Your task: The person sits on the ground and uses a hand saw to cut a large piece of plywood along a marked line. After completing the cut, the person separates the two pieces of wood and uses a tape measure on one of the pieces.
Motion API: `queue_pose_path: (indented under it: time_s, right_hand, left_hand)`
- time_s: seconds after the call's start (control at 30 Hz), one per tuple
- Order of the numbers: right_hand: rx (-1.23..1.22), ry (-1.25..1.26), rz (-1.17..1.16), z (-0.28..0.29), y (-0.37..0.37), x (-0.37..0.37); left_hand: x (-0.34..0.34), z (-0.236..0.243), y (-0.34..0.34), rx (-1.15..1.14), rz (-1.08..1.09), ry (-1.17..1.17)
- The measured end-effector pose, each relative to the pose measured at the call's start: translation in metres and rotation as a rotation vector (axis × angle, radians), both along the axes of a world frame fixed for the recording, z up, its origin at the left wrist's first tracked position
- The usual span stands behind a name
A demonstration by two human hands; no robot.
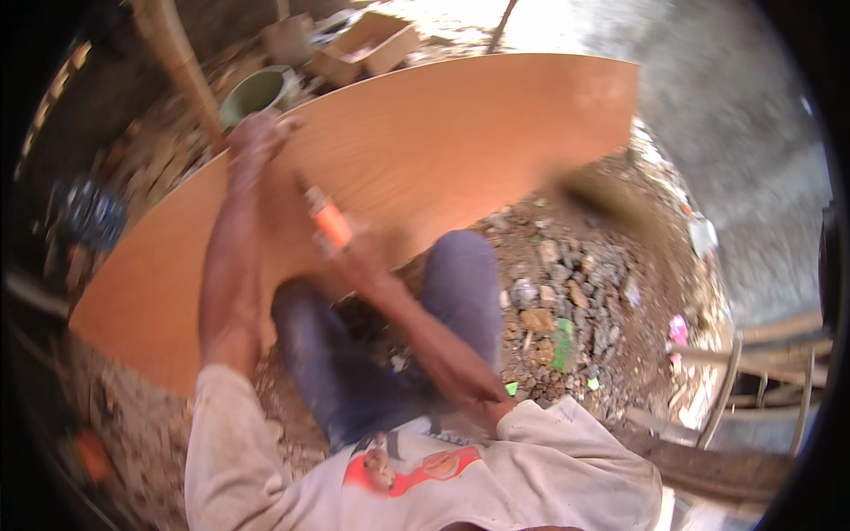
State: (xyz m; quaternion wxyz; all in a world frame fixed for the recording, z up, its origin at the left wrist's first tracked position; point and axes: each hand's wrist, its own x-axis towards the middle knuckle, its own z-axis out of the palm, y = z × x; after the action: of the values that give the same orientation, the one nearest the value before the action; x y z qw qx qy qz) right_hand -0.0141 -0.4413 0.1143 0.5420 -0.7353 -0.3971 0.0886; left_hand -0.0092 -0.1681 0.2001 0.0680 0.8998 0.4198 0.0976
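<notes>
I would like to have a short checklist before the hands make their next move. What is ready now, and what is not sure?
1. Left hand at the board's far edge: ok.
2. Orange-handled tool held in the right hand: ok.
3. Tool pointing away from the knees: ok.
4. Tool pointing away from the left hand: not ok, I would judge; it points roughly that way, though hand and tool look apart.
5. Tool's tip touching the board: cannot tell, blurred.
6. Board supported underneath: cannot tell, its underside is hidden.
</notes>
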Motion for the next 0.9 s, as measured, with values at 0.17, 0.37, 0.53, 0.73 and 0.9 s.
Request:
queue_pose_path:
  time_s: [0.17,0.37,0.53,0.73,0.9]
  right_hand:
    - [0.018,0.085,0.112,0.005,-0.144,-0.038]
    - [0.060,-0.012,0.098,0.018,-0.115,-0.031]
    - [-0.062,0.040,0.006,-0.004,-0.058,-0.003]
    - [-0.015,0.050,0.064,0.002,-0.189,-0.052]
    - [-0.228,0.055,-0.117,0.052,-0.134,-0.018]
  left_hand:
    - [0.004,-0.010,-0.009,0.031,-0.007,0.018]
    - [-0.001,0.014,-0.030,0.081,0.046,0.039]
    - [0.005,-0.003,-0.014,0.028,-0.019,0.049]
    - [0.011,-0.004,-0.006,0.015,-0.005,0.080]
    - [0.008,-0.093,0.021,0.710,0.018,-0.221]
